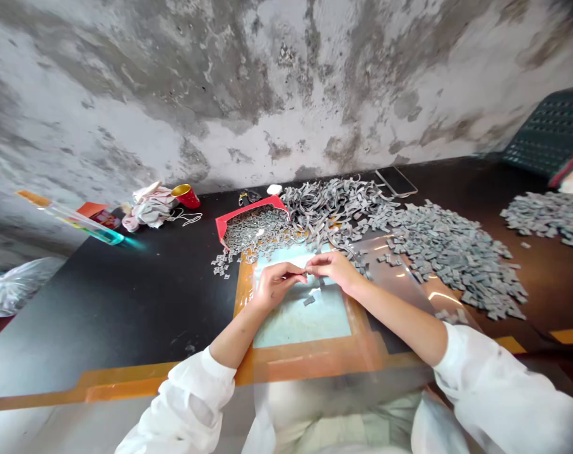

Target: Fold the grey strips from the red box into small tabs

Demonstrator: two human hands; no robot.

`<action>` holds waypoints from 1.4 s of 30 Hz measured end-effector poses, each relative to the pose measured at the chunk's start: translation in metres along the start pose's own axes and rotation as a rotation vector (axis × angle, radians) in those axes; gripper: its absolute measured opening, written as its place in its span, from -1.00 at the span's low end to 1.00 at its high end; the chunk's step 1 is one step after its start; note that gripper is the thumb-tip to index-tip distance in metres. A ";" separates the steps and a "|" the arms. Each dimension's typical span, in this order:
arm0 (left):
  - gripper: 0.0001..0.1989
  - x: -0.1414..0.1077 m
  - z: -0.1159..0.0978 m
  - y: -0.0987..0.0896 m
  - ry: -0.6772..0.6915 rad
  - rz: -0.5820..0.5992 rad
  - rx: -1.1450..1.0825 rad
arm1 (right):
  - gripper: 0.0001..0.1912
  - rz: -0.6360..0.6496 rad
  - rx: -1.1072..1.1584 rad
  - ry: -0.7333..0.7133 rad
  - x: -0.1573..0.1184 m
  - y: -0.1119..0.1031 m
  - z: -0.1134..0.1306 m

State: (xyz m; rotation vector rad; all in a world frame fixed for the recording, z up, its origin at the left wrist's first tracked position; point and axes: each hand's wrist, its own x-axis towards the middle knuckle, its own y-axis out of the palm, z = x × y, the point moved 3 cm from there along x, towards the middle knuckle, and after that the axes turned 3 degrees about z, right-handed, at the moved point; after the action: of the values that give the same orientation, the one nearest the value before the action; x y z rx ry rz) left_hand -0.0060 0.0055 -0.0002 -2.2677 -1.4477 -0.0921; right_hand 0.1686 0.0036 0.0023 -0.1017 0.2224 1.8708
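Observation:
My left hand (277,284) and my right hand (332,268) meet fingertip to fingertip above a pale blue sheet (300,328) taped to the table. Both are closed in a pinch. Whatever lies between the fingers is too small and too covered to name. Just below them, a loose small grey piece (309,301) rests on the sheet. Past my fingers, a heap of tiny grey pieces (258,230) spills out of a red open-fronted tray (253,206). Grey strips (338,202) lie tangled beside it, behind my right hand.
To the right spreads a large pile of grey pieces (457,252), with another pile (549,214) farther over. A phone (396,181), a red cup (186,196), crumpled cloth (151,205) and a dark green basket (551,132) stand toward the stained wall (277,82).

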 end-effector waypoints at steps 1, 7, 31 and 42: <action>-0.81 0.000 0.002 0.001 -0.004 -0.012 -0.044 | -0.72 -0.001 0.010 0.010 0.000 0.000 0.000; -0.76 0.003 0.005 0.007 -0.225 -0.050 -0.306 | -0.75 -0.011 0.108 -0.013 0.000 -0.003 0.006; -0.69 0.004 0.002 0.015 -0.296 0.158 -0.461 | -0.77 0.075 -0.008 -0.057 0.003 0.000 -0.003; -0.64 0.006 -0.002 0.014 -0.197 0.093 -0.306 | -0.78 0.041 -0.027 -0.034 0.004 0.003 -0.007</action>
State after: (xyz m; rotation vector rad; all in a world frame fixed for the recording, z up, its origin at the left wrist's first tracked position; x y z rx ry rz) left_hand 0.0095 0.0048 -0.0016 -2.6529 -1.5096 -0.0666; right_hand 0.1639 0.0050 -0.0048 -0.0844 0.1772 1.9148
